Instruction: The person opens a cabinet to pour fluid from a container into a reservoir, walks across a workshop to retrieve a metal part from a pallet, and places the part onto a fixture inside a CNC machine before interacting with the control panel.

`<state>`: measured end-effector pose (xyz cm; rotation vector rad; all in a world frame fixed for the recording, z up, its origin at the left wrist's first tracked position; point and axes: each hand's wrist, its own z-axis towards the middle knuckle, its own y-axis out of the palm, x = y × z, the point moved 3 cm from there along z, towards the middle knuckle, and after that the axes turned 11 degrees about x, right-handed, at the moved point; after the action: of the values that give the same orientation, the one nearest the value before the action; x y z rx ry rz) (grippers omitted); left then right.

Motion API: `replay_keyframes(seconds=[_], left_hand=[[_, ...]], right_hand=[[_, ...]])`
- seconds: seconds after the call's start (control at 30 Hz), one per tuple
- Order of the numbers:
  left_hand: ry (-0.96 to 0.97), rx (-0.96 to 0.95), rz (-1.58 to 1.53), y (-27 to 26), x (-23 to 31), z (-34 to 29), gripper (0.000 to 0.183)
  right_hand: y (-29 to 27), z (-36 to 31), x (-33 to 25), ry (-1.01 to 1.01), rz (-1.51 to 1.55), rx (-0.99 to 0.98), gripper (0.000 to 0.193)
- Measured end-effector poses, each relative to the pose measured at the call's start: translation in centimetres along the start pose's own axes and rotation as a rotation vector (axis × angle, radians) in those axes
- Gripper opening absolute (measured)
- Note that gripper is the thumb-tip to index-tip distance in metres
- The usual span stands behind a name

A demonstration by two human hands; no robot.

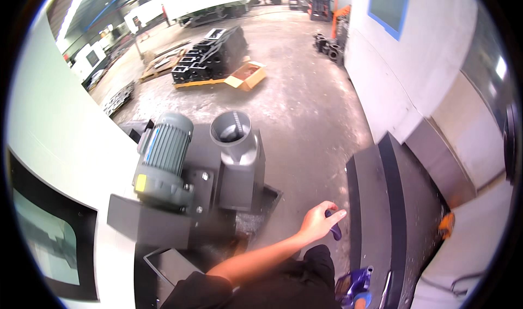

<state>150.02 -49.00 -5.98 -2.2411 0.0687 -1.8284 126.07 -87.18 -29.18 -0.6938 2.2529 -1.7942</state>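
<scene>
From the lower left my left forearm reaches to the middle of the view. My left hand [318, 223] is closed around a small, dark purple, curved piece [335, 231] that looks like a handle; its exact kind does not show. At the bottom edge, right of my dark clothing, is a shiny purple item with a small spout [355, 282], perhaps a pouch or a bottle. Beside it a bit of skin, seemingly my right hand [360, 303], shows against a round blue part [365, 298]. The rest of that hand is cut off, so its grip is hidden.
A grey ribbed motor [168, 148] and a round metal chute [233, 137] stand on the left. Dark steps [376, 200] run along the white machine on the right. Ahead are black castings [215, 56] on a pallet and an open cardboard box [248, 77].
</scene>
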Motion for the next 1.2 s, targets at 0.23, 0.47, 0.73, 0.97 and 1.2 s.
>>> replay_keyframes(seconds=[0.23, 0.47, 0.73, 0.97, 1.2], left_hand=[[-0.168, 0.352, -0.32, 1.6, 1.6, 16.0, 0.038], [-0.206, 0.541, -0.578, 1.9, 5.3, 32.2, 0.035], [-0.23, 1.046, -0.838, -8.0, 6.7, 44.8, 0.026], [-0.369, 1.166, -1.207, -22.2, 8.1, 57.1, 0.038], [-0.2, 1.282, -1.152, -39.5, 6.7, 62.7, 0.041]], right_hand=[[-0.3, 12.3, -18.8, -0.234, -0.129, -0.1, 0.034], [-5.3, 24.7, -39.3, -0.515, -0.277, -0.117, 0.034], [-18.2, 27.6, -72.9, -0.852, -0.221, 0.082, 0.027], [-21.4, 25.1, -96.7, -1.034, -0.142, 0.132, 0.025], [-18.8, 16.2, -112.5, -1.144, -0.457, -0.023, 0.04]])
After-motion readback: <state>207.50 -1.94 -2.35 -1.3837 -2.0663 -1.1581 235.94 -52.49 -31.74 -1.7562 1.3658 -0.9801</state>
